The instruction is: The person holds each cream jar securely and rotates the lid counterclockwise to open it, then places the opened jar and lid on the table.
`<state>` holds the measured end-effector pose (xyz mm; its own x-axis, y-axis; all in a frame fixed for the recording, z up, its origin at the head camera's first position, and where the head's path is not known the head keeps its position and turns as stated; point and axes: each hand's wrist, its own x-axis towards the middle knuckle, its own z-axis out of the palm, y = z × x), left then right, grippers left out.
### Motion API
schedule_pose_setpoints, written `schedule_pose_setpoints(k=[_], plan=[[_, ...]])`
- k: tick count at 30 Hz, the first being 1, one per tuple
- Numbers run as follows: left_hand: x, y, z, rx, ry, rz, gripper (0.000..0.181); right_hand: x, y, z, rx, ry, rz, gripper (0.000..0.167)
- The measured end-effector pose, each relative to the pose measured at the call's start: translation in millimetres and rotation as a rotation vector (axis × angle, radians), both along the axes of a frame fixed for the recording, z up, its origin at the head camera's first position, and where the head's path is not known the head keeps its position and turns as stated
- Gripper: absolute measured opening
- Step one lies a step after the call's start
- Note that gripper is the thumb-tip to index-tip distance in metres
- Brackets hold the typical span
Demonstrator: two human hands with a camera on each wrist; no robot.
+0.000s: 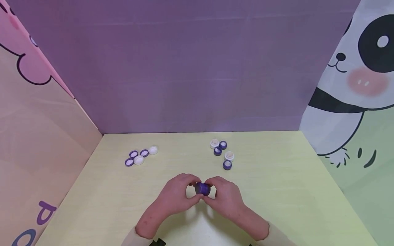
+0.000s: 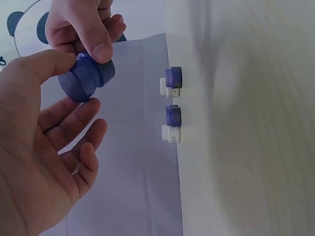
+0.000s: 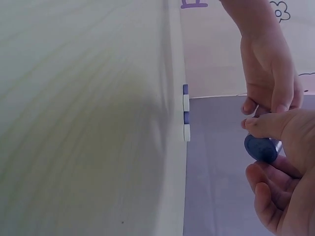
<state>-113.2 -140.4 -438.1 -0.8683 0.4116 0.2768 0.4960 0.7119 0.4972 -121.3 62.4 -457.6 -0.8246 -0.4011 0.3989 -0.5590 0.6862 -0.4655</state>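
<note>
A small purple screw-top jar [image 1: 202, 189] is held sideways above the table between both hands. My left hand [image 1: 180, 193] pinches one end of it between thumb and fingers. The opposite end is pinched by my right hand [image 1: 226, 197]. In the left wrist view the jar [image 2: 78, 82] shows a wide end at the left hand [image 2: 44, 132] and a ridged band by the right thumb. Seen from the right wrist, the jar's round dark end [image 3: 261, 148] lies between the right hand's [image 3: 290, 162] thumb and fingers.
Toward the back right of the pale table [image 1: 286, 191] stand open purple jars [image 1: 227, 165] and white jars [image 1: 229, 156]. Purple-rimmed lids [image 1: 129, 162] and white lids [image 1: 139, 160] lie at the back left. Beyond the table rises a purple backdrop [image 1: 197, 68], with printed panels at both sides.
</note>
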Motion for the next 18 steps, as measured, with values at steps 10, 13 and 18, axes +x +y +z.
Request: schedule_pose_setpoints(k=[10,13,18], plan=[[0.7,-4.8,-0.7,0.059,0.005,0.076,0.035,-1.4,8,-3.4,-0.128,0.052,-0.052,0.037],[1.0,-7.5,-1.4,0.051,0.0,0.097,0.033,-4.1,12,-5.9,-0.14,0.102,-0.067,0.038],[1.0,-13.4,-4.6,0.027,0.018,0.135,0.032,-7.9,19,-7.6,-0.14,0.163,-0.078,0.037]])
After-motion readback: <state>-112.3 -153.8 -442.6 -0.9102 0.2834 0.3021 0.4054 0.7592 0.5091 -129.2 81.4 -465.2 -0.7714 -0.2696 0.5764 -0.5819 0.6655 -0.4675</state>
